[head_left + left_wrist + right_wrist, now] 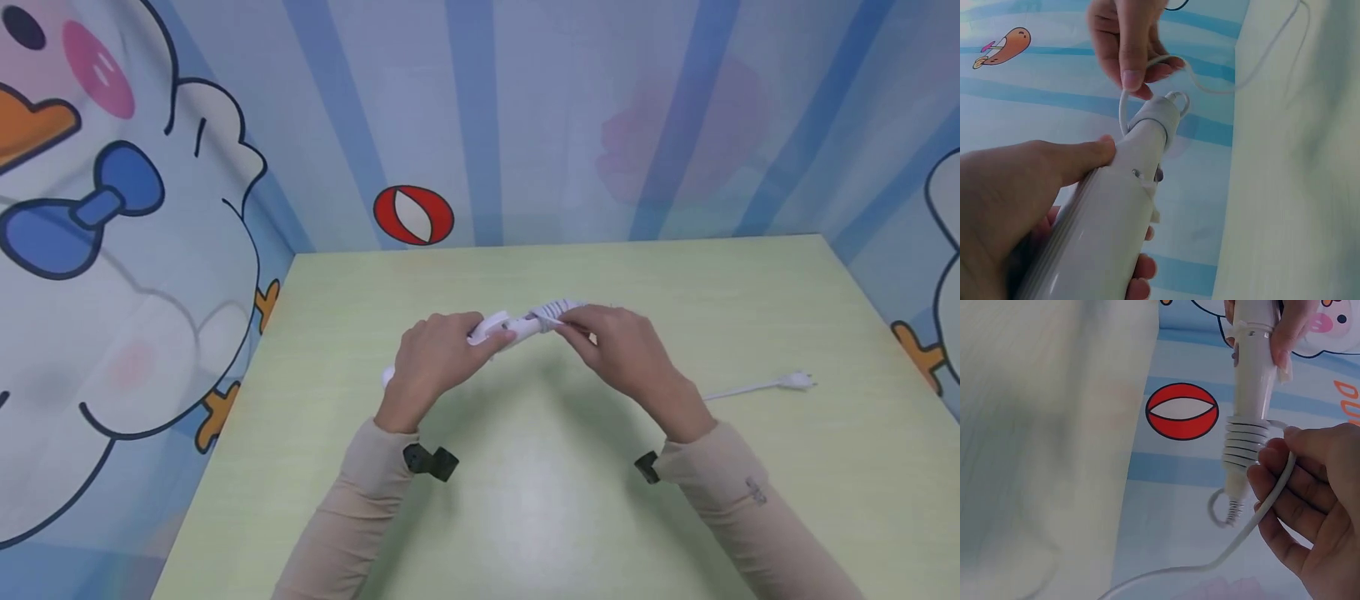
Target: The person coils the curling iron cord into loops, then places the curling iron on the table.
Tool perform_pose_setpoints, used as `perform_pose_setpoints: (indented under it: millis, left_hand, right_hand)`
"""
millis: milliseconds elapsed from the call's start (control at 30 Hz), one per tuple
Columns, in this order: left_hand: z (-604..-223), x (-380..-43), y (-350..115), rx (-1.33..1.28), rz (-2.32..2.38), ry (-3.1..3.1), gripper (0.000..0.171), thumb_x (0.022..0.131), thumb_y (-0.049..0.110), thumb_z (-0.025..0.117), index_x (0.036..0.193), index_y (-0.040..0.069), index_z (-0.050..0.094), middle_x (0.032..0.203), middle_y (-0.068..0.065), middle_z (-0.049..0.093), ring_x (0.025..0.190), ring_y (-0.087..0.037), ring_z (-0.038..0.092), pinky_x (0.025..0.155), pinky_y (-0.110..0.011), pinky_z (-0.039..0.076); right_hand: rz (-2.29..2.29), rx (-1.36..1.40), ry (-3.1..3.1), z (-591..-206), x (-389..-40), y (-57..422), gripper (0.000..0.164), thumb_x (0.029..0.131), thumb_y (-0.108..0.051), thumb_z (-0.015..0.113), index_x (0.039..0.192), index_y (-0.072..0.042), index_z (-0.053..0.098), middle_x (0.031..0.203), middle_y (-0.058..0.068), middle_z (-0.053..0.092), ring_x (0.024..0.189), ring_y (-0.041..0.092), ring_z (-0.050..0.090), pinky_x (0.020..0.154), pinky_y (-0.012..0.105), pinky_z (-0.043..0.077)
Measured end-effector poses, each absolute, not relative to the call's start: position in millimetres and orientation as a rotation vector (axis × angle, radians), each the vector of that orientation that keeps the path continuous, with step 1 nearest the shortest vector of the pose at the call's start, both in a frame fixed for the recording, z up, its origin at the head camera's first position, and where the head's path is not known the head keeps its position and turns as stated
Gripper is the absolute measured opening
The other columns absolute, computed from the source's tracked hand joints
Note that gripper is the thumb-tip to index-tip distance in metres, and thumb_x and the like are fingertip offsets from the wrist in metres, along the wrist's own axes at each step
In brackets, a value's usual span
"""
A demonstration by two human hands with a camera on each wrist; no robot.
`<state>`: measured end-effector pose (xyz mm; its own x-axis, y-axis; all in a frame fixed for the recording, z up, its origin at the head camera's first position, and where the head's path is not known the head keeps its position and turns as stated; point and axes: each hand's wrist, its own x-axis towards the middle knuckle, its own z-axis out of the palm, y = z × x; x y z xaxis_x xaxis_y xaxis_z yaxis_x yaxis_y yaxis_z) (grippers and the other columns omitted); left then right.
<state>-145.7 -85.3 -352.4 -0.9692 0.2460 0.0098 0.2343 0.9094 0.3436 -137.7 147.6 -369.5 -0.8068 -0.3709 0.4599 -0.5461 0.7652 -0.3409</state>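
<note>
Appliance (1254,394) in L fingers (1144,267), cord (1179,570) in R fingers (1300,515), over grn tbl (540,517), w/ cartoon walls (540,125).

No readable lettering — anywhere.

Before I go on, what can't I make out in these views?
- Left wrist: near end of the white appliance, cut off by the bottom edge.
- Head: its middle, behind the left hand.
- Head: part of the cord, behind the right hand.

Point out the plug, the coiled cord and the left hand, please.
Plug (793,381): head view, on its white body.
Coiled cord (1245,444): right wrist view, middle of the wraps.
Left hand (438,352): head view, back of the hand.
</note>
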Motion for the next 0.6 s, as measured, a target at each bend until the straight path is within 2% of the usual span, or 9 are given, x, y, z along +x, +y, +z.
perform_pose_setpoints:
  millis: [300, 433, 533, 600]
  left_hand:
    - [-347.5, -145.4, -84.5, 0.364, 0.659, 3.044, 0.045, 0.083, 0.063, 0.049, 0.092, 0.021, 0.062, 0.063, 0.004, 0.055, 0.054, -0.015, 0.050, 0.046, -0.029, 0.038]
    - [-343.8, -145.7, -85.0, 0.387, 0.725, 2.978, 0.048, 0.083, 0.064, 0.048, 0.098, 0.021, 0.063, 0.069, 0.005, 0.058, 0.057, -0.014, 0.053, 0.048, -0.030, 0.040]
    - [-340.1, -145.7, -85.6, 0.424, 0.816, 2.904, 0.047, 0.083, 0.064, 0.049, 0.098, 0.022, 0.064, 0.072, 0.004, 0.059, 0.060, -0.014, 0.054, 0.051, -0.030, 0.043]
    - [-337.7, -145.0, -85.8, 0.454, 0.876, 2.842, 0.045, 0.082, 0.064, 0.050, 0.095, 0.023, 0.063, 0.073, 0.004, 0.060, 0.061, -0.014, 0.055, 0.052, -0.030, 0.044]
  right_hand:
    - [0.943, 0.685, -2.637, -394.1, -135.8, 149.3, 0.021, 0.090, -0.021, 0.059, 0.106, -0.010, 0.068, 0.088, 0.001, 0.070, 0.048, 0.008, 0.036, 0.049, 0.025, 0.034]
    - [1.114, 0.739, -2.566, -404.9, -137.9, 151.2, 0.020, 0.090, -0.018, 0.059, 0.105, -0.010, 0.069, 0.095, 0.000, 0.070, 0.055, 0.007, 0.045, 0.054, 0.024, 0.039]
    - [1.248, 0.770, -2.511, -412.7, -140.0, 152.9, 0.018, 0.090, -0.016, 0.060, 0.104, -0.011, 0.069, 0.100, -0.001, 0.070, 0.075, 0.007, 0.061, 0.068, 0.027, 0.047]
    - [1.327, 0.770, -2.491, -418.8, -141.9, 154.1, 0.018, 0.089, -0.015, 0.060, 0.104, -0.012, 0.070, 0.101, -0.001, 0.069, 0.087, 0.008, 0.063, 0.075, 0.029, 0.049]
